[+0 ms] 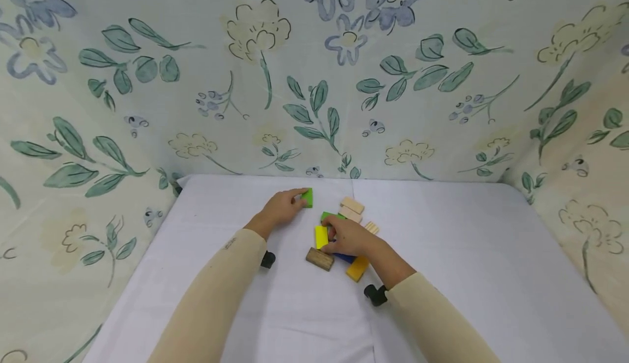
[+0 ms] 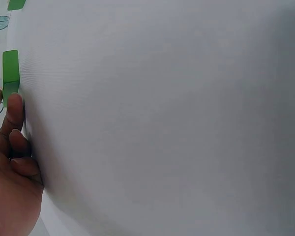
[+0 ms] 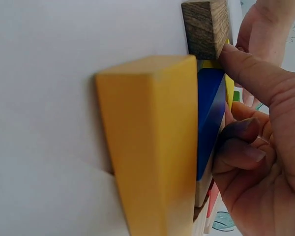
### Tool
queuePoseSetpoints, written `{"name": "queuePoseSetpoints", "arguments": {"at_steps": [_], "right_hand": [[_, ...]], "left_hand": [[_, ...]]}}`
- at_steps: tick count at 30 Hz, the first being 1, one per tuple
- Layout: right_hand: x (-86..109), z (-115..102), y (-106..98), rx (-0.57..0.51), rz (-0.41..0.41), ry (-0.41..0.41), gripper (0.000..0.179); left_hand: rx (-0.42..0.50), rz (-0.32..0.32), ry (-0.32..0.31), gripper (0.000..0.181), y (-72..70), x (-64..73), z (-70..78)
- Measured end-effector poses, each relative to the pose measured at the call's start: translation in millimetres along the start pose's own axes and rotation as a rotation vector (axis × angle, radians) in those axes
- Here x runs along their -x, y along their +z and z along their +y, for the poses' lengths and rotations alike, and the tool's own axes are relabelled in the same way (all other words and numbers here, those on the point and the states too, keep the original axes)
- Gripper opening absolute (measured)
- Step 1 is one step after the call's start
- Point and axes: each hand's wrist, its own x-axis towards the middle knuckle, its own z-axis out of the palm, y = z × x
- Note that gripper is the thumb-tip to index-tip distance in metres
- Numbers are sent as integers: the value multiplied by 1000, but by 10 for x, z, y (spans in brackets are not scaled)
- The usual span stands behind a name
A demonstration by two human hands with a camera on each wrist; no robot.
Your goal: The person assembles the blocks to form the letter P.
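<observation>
In the head view my left hand (image 1: 281,208) pinches a bright green block (image 1: 307,197) at the far side of the table. The left wrist view has that green block (image 2: 11,69) between thumb and finger at the left edge. My right hand (image 1: 350,236) reaches over a loose group of blocks, its thumb and index finger at the two ends of a yellow block (image 1: 321,237). Beneath this hand lies a blue block (image 3: 210,115), partly covered. A dark brown wooden block (image 1: 320,259) sits just in front of the yellow one.
An orange-yellow block (image 1: 357,268) lies nearest the right wrist. Behind the right hand are another green block (image 1: 330,215), pale wooden blocks (image 1: 352,204) and a striped light block (image 1: 372,227). White cloth covers the table (image 1: 457,254); a floral curtain (image 1: 314,79) hangs behind it.
</observation>
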Motion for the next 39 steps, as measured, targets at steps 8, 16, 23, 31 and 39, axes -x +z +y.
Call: {"name": "queuePoseSetpoints", "arguments": {"at_steps": [8,16,23,31,39], "right_hand": [[0,12,-1,-4,3,-11,62],[7,-17,-12,38,21,-29,66],[-75,-70,-19,20,23,-50,67],[-351,-169,2,168,164,-107,70],[-502,-156,81,253,155,-85,61]], "left_hand": [[83,-11,-58,44,-51,-59,0],[79,-15,-73,44,-48,-109,1],[93,-17,-78,44,-25,-114,-8],[92,-36,-88,45,-63,-114,16],[91,-50,-80,45,-69,-113,-11]]}}
